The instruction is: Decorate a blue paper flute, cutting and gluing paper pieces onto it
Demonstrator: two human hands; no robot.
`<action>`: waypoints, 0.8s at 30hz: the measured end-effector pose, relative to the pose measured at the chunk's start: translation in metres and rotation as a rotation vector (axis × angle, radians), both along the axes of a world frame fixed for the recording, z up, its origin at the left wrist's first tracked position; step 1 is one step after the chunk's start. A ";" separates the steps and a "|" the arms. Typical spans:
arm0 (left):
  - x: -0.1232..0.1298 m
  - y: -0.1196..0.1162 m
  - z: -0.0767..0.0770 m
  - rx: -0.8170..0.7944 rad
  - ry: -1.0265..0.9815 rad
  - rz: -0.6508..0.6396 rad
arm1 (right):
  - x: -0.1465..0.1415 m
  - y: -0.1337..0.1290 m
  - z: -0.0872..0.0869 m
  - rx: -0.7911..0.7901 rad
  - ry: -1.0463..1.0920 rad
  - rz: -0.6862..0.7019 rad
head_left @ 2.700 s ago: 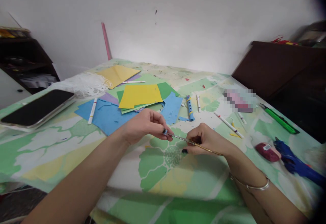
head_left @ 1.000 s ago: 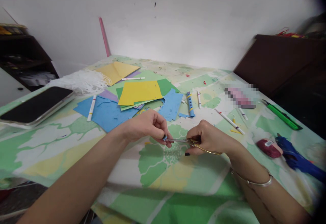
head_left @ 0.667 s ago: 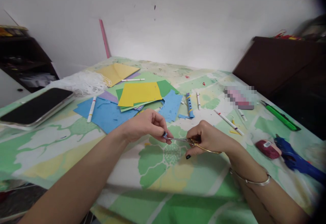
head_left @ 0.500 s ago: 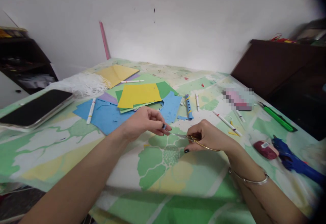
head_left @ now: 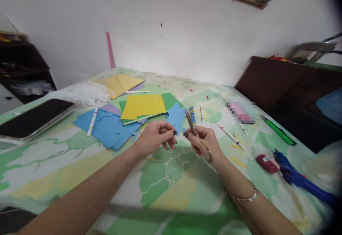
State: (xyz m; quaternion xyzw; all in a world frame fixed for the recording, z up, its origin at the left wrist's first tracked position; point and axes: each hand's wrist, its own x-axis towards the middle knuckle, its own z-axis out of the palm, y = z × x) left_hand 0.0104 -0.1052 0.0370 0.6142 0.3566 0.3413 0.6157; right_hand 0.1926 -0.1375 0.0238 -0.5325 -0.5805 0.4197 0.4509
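My left hand (head_left: 156, 138) is over the middle of the table with thumb and forefinger pinched together. Whatever sits between those fingertips is too small to make out. To its right, my right hand (head_left: 204, 142) grips a pair of gold-handled scissors (head_left: 190, 121), the blades pointing up and away from me. A small gap separates the two hands. Just beyond them lie a cut blue paper sheet (head_left: 176, 117) and a blue paper roll with dark dots (head_left: 192, 115), which the scissors partly cover.
Yellow paper (head_left: 144, 106), green sheets and more blue paper (head_left: 107, 131) lie to the left. White strings (head_left: 82, 94) and a phone (head_left: 37, 117) are further left. At right are markers (head_left: 231, 137), a green cutter (head_left: 279, 131), a red mouse (head_left: 267, 163) and a blue glue gun (head_left: 296, 178).
The scissors have swung from pointing at my left hand to pointing upward, away from its fingertips. The blue bit seen there earlier is hard to make out now. The view has tilted up slightly.
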 end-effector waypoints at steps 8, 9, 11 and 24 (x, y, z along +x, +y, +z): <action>0.009 -0.005 -0.009 -0.003 0.039 -0.082 | -0.019 -0.004 0.005 -0.056 0.176 -0.038; 0.009 -0.005 -0.009 -0.007 0.039 -0.082 | -0.020 -0.004 0.004 -0.063 0.179 -0.041; 0.011 -0.005 -0.009 -0.017 0.036 -0.078 | -0.020 -0.003 0.003 -0.065 0.184 -0.043; 0.010 -0.009 -0.005 -0.022 -0.202 0.118 | -0.018 -0.010 0.000 0.124 0.013 -0.117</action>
